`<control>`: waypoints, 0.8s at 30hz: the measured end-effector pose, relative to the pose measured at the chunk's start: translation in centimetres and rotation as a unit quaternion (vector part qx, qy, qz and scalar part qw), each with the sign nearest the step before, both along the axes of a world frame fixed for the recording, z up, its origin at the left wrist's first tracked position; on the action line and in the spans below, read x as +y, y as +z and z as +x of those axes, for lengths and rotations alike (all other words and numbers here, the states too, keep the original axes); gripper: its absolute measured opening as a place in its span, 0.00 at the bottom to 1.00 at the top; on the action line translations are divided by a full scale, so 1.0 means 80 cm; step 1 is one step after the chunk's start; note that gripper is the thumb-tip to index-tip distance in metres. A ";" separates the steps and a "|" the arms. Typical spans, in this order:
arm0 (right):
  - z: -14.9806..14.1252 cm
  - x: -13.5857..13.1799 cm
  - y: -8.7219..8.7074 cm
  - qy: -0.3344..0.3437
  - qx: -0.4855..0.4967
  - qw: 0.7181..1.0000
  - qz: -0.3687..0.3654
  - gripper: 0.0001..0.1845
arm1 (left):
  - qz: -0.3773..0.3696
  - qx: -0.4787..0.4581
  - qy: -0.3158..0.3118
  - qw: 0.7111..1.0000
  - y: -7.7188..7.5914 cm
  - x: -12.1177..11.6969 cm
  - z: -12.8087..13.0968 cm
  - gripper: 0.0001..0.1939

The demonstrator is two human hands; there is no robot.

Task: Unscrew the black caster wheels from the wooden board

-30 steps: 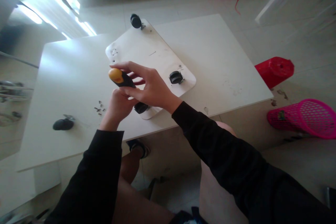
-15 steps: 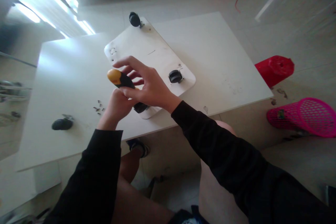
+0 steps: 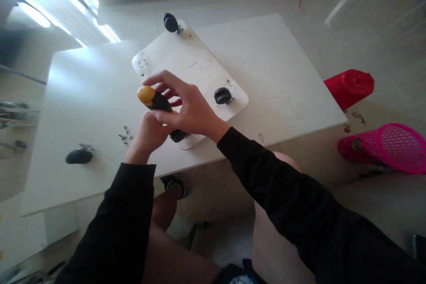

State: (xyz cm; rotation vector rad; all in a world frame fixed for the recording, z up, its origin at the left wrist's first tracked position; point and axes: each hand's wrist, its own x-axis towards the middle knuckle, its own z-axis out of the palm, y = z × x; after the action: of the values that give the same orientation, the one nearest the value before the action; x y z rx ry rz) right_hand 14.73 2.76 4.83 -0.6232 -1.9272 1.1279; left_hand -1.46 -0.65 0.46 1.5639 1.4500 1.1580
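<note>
My right hand (image 3: 191, 106) curls round the black-and-yellow handle of a screwdriver (image 3: 156, 100), thumb along its near side and fingers bent over the far side. The tool's shaft and tip are hidden. Pressed close below the handle, my left hand (image 3: 149, 135) is closed, its fingertips covered by the right hand. A black caster (image 3: 179, 135) shows partly under my hands at the near corner of a white board (image 3: 176, 60). Two more casters sit on that board, one at the far corner (image 3: 171, 23) and one at the right (image 3: 222, 96). Screw holes mark its left corner.
The board lies on a white table (image 3: 253, 57). A loose caster (image 3: 79, 155) and several small screws (image 3: 125, 136) lie at the left. Beyond the table's right edge are a red bin (image 3: 351, 86) and a pink mesh basket (image 3: 382, 148) on its side.
Both hands and the screwdriver hold almost the same pose. The whole view has shifted very slightly; no clear movement of the board or casters shows.
</note>
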 end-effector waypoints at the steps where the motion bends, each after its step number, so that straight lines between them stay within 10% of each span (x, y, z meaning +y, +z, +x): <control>1: 0.000 -0.001 0.000 0.006 0.006 1.000 0.006 0.26 | 0.009 0.002 0.008 1.000 -0.002 0.000 -0.002 0.27; 24: -0.003 0.001 0.001 -0.020 -0.027 0.999 0.011 0.27 | 0.017 -0.005 0.030 0.999 -0.004 0.000 0.004 0.25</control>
State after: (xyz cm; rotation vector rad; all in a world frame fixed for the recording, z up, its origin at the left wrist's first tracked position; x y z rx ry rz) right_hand 14.45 2.83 4.94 -0.6835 -1.9616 1.0726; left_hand -1.14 -0.64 0.18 1.5454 1.4863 1.2285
